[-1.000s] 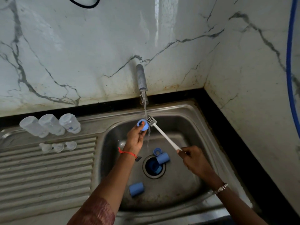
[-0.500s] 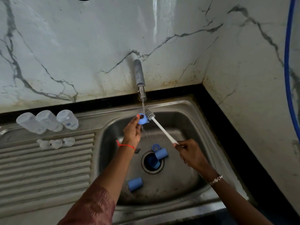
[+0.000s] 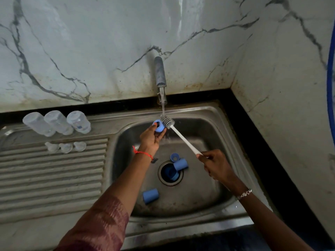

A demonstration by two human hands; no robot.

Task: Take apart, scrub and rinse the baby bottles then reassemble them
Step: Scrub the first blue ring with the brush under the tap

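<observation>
- My left hand [image 3: 151, 139] pinches a blue screw ring [image 3: 159, 126] between thumb and curled fingers; I hold it up under the tap [image 3: 160, 72], its hole turned toward me
- My right hand [image 3: 215, 165] is curled tight round the end of the white handle of the bottle brush [image 3: 183, 138]; the bristle head lies against the ring's right side, just where the thin stream of water [image 3: 163, 104] lands
- The sink basin [image 3: 213, 127] holds the other blue parts; one blue cap [image 3: 150, 196] lies on its side on the basin floor toward the front; a second blue cap [image 3: 181, 163] lies across the edge of the drain [image 3: 168, 182]; a small blue ring [image 3: 175, 157] sits just behind it, touching it
- Another blue piece [image 3: 169, 173] sits down inside the drain; I cannot tell which part it is
- On the drainboard [image 3: 54, 178] to my left, three clear bottle bodies [image 3: 58, 122] sit in a row along the back, close side by side
- Three clear teats [image 3: 66, 148] sit in a row just in front of the bottles, slightly apart from one another
</observation>
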